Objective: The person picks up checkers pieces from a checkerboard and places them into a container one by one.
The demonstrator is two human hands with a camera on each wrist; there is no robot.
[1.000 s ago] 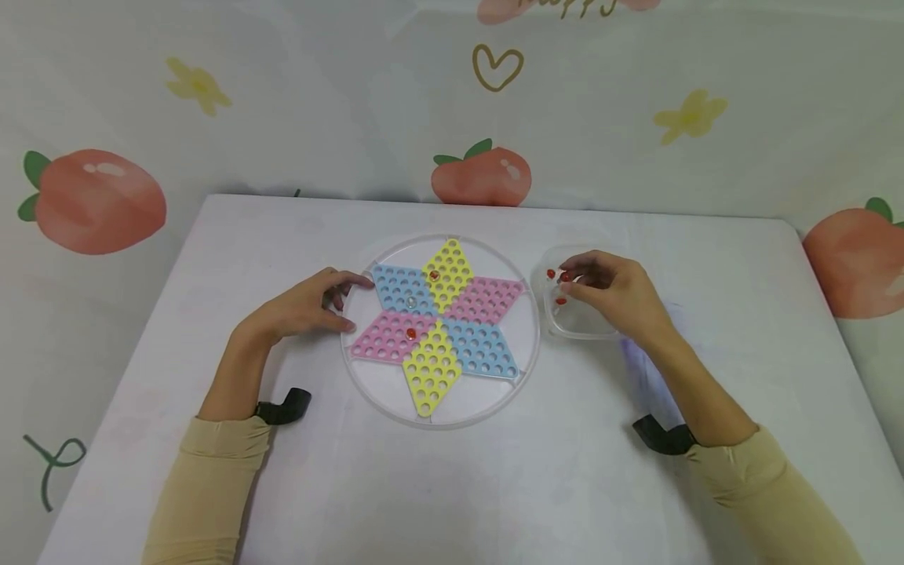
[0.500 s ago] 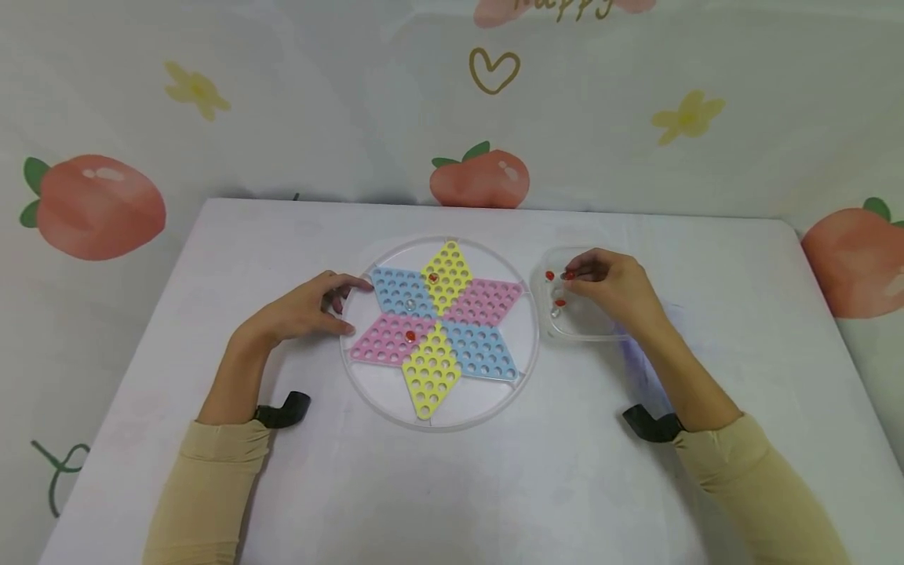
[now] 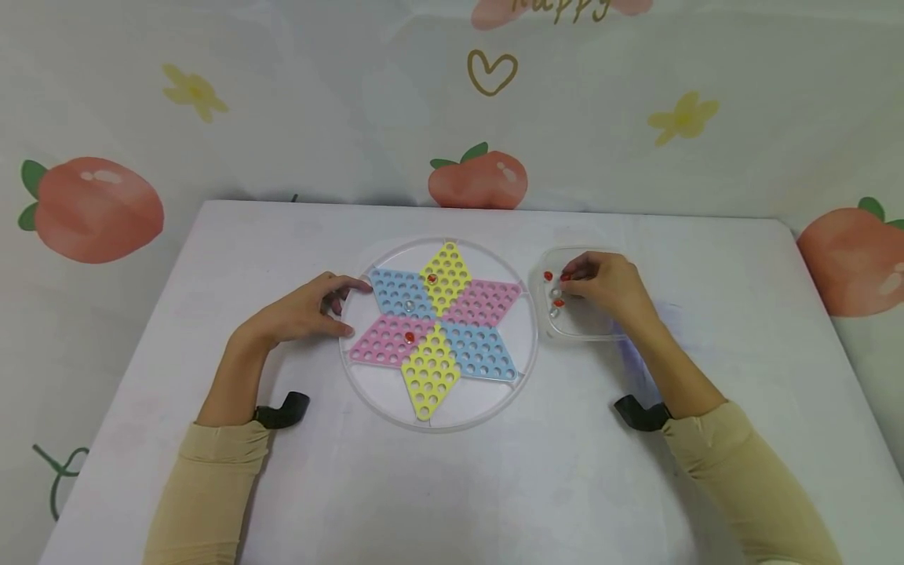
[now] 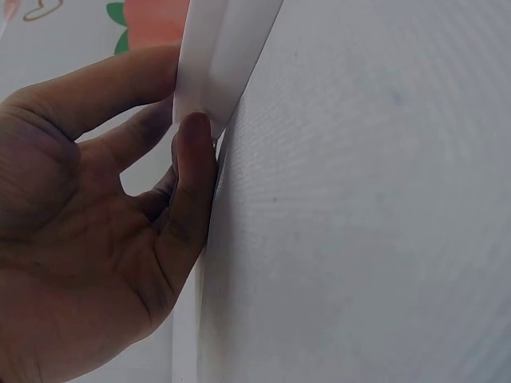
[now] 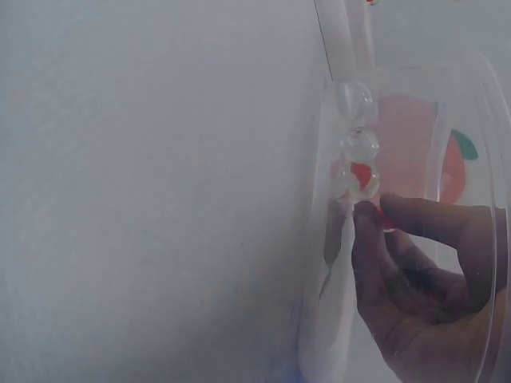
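Observation:
A round Chinese checkers board (image 3: 494, 406), with a star of yellow, pink and blue points, lies on the white table. Three marbles sit in its holes: a red one (image 3: 410, 337), a clear one (image 3: 409, 306) and a red-and-clear one (image 3: 432, 279). At the board's left rim rests my left hand (image 3: 300, 308), index finger and thumb spread apart along it. My right hand (image 3: 610, 281) reaches into a clear plastic box (image 3: 586, 337). Between its thumb and fingertips it pinches a red marble (image 5: 386, 219), seen through the box wall in the right wrist view.
Several other marbles lie in the box, among them a red one (image 3: 548, 276) and a clear one with red inside (image 5: 363, 175). A bluish-purple patch (image 3: 639, 369) shows by the box. Behind the table hangs a fruit-patterned cloth (image 3: 339, 118).
My right hand has shifted slightly left inside the box, its fingertips drawing together on a red marble. The clear marbles in the box show more fully. My left hand stays at the board's rim.

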